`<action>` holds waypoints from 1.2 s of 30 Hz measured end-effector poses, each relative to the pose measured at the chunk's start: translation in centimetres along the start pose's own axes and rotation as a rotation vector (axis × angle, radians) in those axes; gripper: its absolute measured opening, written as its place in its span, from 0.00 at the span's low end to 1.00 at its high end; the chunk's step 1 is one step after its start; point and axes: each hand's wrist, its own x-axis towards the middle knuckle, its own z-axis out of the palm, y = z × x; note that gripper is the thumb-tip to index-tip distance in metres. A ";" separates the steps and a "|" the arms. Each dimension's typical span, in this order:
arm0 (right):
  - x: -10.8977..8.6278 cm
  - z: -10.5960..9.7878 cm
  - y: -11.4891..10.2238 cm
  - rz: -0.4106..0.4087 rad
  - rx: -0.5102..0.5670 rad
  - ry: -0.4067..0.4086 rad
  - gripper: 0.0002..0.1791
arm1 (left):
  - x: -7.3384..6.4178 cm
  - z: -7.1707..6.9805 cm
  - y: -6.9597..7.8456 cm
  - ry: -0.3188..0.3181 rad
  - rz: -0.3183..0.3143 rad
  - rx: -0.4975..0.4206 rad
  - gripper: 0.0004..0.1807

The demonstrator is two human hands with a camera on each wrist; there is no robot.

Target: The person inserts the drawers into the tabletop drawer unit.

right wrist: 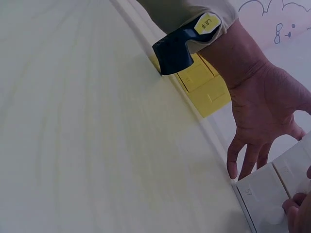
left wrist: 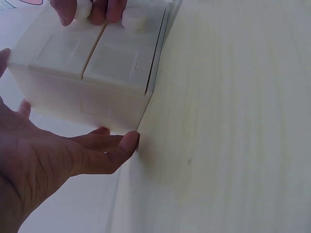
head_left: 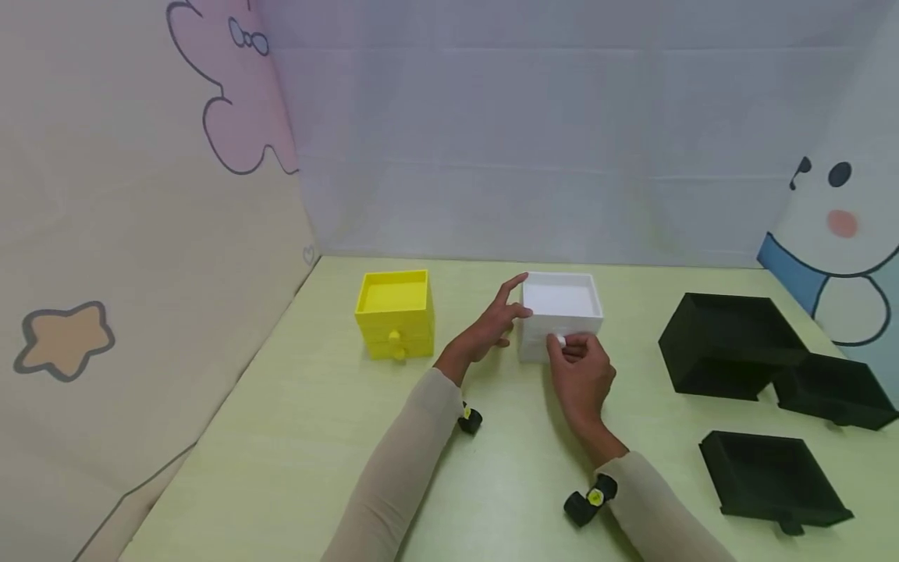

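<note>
White, apparently light, stiff plastic, the box point(head_left: 560, 318) sits toward the counter's point(head_left: 281, 437) back edge. The right hand point(head_left: 583, 376) pinches its knob point(head_left: 560, 340), likely the surest hold; the left hand point(head_left: 492, 321), fingers spread, touches the possibly slippery side.

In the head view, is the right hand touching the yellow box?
No, the right hand pinches the knob of the white box, while the yellow box stands apart, farther left.
</note>
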 end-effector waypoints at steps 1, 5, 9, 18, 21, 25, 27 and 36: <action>0.0 -0.2 -0.1 0.008 0.000 -0.021 0.14 | 0.0 -0.1 0.0 0.000 0.002 -0.002 0.33; 0.2 -1.0 -0.7 0.059 -0.016 -0.112 0.15 | 0.1 -0.4 -0.2 0.014 0.000 -0.004 0.33; 0.4 -2.5 -1.0 0.131 -0.012 -0.205 0.20 | 0.3 -1.1 -0.1 0.023 -0.002 0.026 0.33; -0.7 -7.9 -1.4 0.105 -0.072 -0.179 0.17 | -0.3 0.6 4.0 0.416 0.367 0.312 0.32; -1.2 -9.7 -1.4 0.112 -0.086 -0.119 0.14 | -0.6 3.4 6.2 0.526 0.539 0.372 0.30; -1.8 -11.8 -1.3 0.128 -0.131 0.015 0.14 | -0.1 8.3 8.1 0.473 0.728 0.383 0.29; -2.1 -12.8 -1.1 0.147 -0.175 0.099 0.15 | 0.2 10.8 8.5 0.426 0.779 0.374 0.27; -2.7 -18.1 1.1 0.445 -0.376 0.303 0.18 | 1.0 19.8 8.4 0.284 0.513 0.412 0.24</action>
